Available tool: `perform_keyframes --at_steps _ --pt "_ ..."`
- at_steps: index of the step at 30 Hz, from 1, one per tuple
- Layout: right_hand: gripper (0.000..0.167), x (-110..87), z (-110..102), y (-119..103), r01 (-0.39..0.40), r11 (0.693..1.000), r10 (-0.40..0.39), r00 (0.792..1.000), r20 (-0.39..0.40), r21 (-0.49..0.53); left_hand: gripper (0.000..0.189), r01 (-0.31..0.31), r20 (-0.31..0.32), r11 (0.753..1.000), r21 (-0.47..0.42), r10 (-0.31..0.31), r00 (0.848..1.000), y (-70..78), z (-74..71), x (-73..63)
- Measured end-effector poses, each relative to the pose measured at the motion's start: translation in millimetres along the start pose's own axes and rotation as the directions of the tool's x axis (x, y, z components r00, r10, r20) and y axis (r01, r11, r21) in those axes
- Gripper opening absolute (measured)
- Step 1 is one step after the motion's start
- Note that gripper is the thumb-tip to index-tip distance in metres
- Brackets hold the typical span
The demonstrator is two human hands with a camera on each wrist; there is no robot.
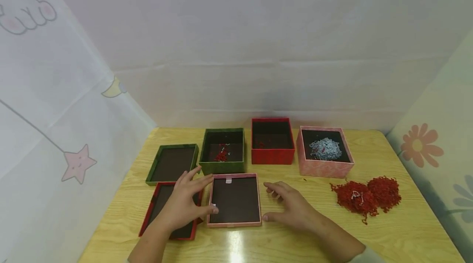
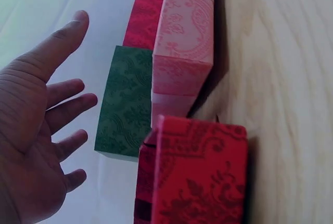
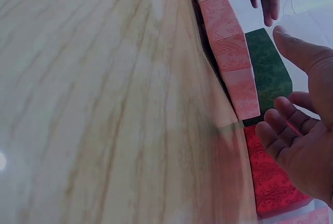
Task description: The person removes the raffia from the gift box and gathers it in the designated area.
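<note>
A shallow pink box lid (image 1: pixel 234 224), dark inside with small pale ribbon tabs, lies on the table between both hands. My left hand (image 1: pixel 186 201) spreads its fingers at the lid's left side, thumb tip over its left edge; in the left wrist view the palm and spread fingers hold nothing. My right hand (image 1: pixel 290 207) is just off the lid's right side, fingers loosely bent, nothing in it. Under the left hand lies a red lid (image 1: pixel 184 238), partly hidden. A green lid (image 1: pixel 155 163) lies behind it.
At the back stand a green box (image 1: pixel 223 167) with red and white bits, a red box (image 1: pixel 272 156) with a few red bits, and a pink box (image 1: pixel 325 168) with pale blue shreds (image 1: pixel 326 149). Piles of red shreds (image 1: pixel 384 193) lie at the right of the table (image 1: pixel 314 242).
</note>
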State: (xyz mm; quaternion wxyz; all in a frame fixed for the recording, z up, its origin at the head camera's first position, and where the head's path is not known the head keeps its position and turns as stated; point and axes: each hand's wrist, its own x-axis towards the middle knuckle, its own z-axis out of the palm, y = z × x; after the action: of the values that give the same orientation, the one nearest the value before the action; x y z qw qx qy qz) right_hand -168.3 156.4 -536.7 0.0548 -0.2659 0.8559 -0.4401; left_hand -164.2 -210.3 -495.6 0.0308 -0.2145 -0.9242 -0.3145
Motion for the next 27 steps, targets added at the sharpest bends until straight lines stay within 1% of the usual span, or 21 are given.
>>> perform_keyframes --at_steps 3,5,11,16,20,27 --pt "0.083 -0.1 -3.8 -1.2 0.004 1.000 -0.004 1.000 0.002 0.000 0.090 -0.029 -0.025 1.000 -0.007 0.029 0.999 3.7 -1.2 4.8" --pt "0.083 -0.3 -6.5 -2.5 -0.010 1.000 0.010 1.000 0.010 -0.002 0.089 -0.051 -0.035 0.999 -0.004 0.051 0.998 5.7 -1.3 8.6" --pt "0.085 -1.0 -14.3 -4.5 -0.055 0.998 0.055 0.998 0.012 -0.002 0.087 -0.104 -0.038 0.995 -0.001 0.104 0.994 11.8 0.3 20.0" --pt "0.086 -2.5 -19.5 -4.5 -0.065 0.998 0.065 0.998 0.001 -0.006 0.086 -0.127 -0.039 0.992 -0.013 0.126 0.991 15.7 2.5 29.5" --pt "0.087 -2.9 -23.2 -4.6 -0.061 0.998 0.061 0.998 -0.007 -0.009 0.088 -0.146 -0.039 0.989 -0.012 0.146 0.989 17.8 3.9 36.3" --pt "0.088 -3.7 -31.8 -7.5 -0.053 0.998 0.052 0.998 -0.035 -0.025 0.091 -0.157 -0.035 0.987 -0.011 0.157 0.987 22.8 5.8 47.2"
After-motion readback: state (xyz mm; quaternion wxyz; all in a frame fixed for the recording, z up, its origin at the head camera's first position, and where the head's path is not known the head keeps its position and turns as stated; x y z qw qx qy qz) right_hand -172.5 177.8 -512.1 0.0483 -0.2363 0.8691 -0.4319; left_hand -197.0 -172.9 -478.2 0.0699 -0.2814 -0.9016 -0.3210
